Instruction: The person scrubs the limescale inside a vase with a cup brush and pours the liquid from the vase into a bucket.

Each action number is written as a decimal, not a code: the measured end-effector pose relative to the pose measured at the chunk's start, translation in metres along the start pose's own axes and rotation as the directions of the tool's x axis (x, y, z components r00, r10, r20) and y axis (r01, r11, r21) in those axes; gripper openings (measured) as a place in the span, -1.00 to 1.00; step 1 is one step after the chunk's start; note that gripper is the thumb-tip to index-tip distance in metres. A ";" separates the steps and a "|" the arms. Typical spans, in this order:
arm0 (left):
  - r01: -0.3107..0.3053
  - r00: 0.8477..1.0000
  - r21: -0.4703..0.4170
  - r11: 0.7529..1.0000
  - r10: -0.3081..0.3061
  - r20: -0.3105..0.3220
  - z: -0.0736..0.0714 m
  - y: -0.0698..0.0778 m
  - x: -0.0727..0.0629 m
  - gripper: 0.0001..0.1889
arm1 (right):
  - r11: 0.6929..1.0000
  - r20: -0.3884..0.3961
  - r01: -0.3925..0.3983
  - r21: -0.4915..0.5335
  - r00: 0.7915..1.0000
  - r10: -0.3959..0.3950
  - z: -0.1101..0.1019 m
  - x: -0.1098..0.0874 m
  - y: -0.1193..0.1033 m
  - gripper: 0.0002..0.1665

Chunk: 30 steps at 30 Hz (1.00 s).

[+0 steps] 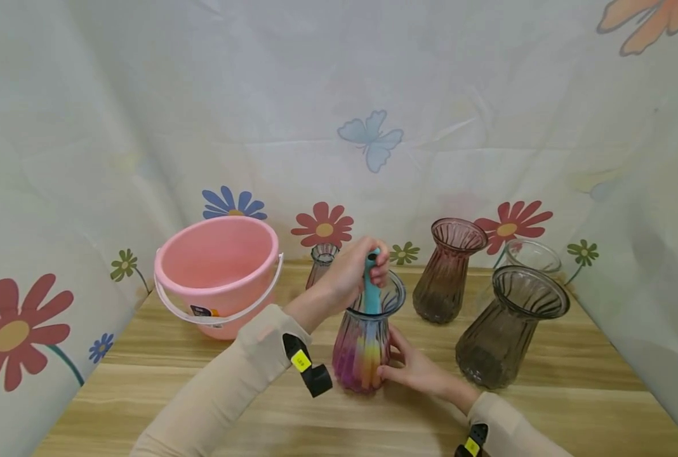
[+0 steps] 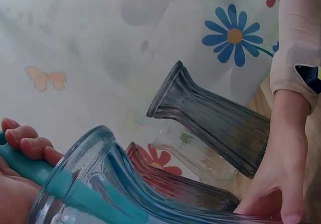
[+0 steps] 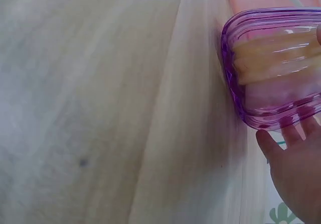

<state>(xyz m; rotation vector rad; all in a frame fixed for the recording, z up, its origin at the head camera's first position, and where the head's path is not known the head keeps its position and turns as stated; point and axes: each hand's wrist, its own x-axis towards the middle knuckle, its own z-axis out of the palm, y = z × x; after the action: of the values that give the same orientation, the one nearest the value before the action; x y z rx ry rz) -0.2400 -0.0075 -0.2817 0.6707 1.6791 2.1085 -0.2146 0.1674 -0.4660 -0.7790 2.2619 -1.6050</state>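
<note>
In the head view my left hand (image 1: pixel 355 270) grips the teal handle of a bottle brush (image 1: pixel 371 292) from above, fingers wrapped round it. The brush stands down inside a ribbed glass vase (image 1: pixel 345 343), bluish at its flared rim and purple at the base. Its orange-yellow head (image 3: pixel 281 58) shows through the glass near the bottom in the right wrist view. Low on the vase's right side, my right hand (image 1: pixel 416 371) holds it with thumb and fingers spread round the glass. Part of the vase's rim is hidden by the left hand.
A pink bucket (image 1: pixel 219 285) with a white handle stands on the left of the wooden table (image 1: pixel 162 393). Behind the left hand is a small vase (image 1: pixel 319 263). To the right stand a reddish vase (image 1: pixel 444 279), a grey vase (image 1: pixel 493 343) and a clear vase (image 1: pixel 530 255).
</note>
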 end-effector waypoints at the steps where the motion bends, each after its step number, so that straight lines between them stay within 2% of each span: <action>1: -0.003 1.000 -0.007 1.000 0.003 -0.004 0.000 0.002 -0.001 -0.70 | 1.000 -0.004 0.002 -0.001 1.000 -0.002 0.000 0.001 0.000 -0.02; 5: -0.059 0.998 -0.026 0.998 0.059 -0.012 0.002 0.017 -0.003 -0.70 | 1.000 -0.035 0.012 -0.010 0.999 -0.012 0.002 0.002 0.000 -0.04; 11: -0.166 0.986 -0.042 0.985 0.166 -0.003 0.005 0.060 -0.003 -0.69 | 1.000 -0.087 0.000 -0.008 0.996 -0.001 0.005 0.002 -0.001 -0.07; 14: -0.190 0.982 -0.042 0.981 0.190 0.001 0.007 0.077 -0.003 -0.69 | 1.000 -0.087 0.010 -0.002 0.996 -0.010 0.006 0.002 -0.001 -0.08; 17: -0.195 0.981 -0.040 0.980 0.195 0.011 0.010 0.084 -0.002 -0.70 | 1.000 -0.096 0.010 0.000 0.995 -0.010 0.007 0.003 -0.002 -0.09; 19: -0.190 0.982 -0.038 0.981 0.191 0.013 0.010 0.081 0.000 -0.71 | 1.000 -0.109 0.003 -0.003 0.994 -0.003 0.007 0.003 -0.003 -0.09; 21: -0.175 0.984 -0.033 0.984 0.176 0.007 0.010 0.071 0.001 -0.72 | 1.000 -0.125 -0.015 -0.001 0.992 0.015 0.007 0.002 -0.003 -0.09; 27: -0.031 0.999 -0.017 0.999 0.031 0.005 0.003 0.019 0.003 -0.69 | 0.997 -0.152 -0.072 0.021 0.986 0.074 0.011 0.003 -0.001 -0.06; 30: 0.005 1.000 -0.006 1.000 -0.005 0.009 0.000 0.002 0.004 -0.69 | 0.996 -0.153 -0.086 0.011 0.984 0.087 0.012 0.003 0.000 -0.05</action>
<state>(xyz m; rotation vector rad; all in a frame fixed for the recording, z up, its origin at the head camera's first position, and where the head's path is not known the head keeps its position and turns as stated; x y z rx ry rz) -0.2434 -0.0053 -0.2788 0.6731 1.6679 2.1031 -0.2113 0.1558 -0.4702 -0.5647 2.3607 -1.6818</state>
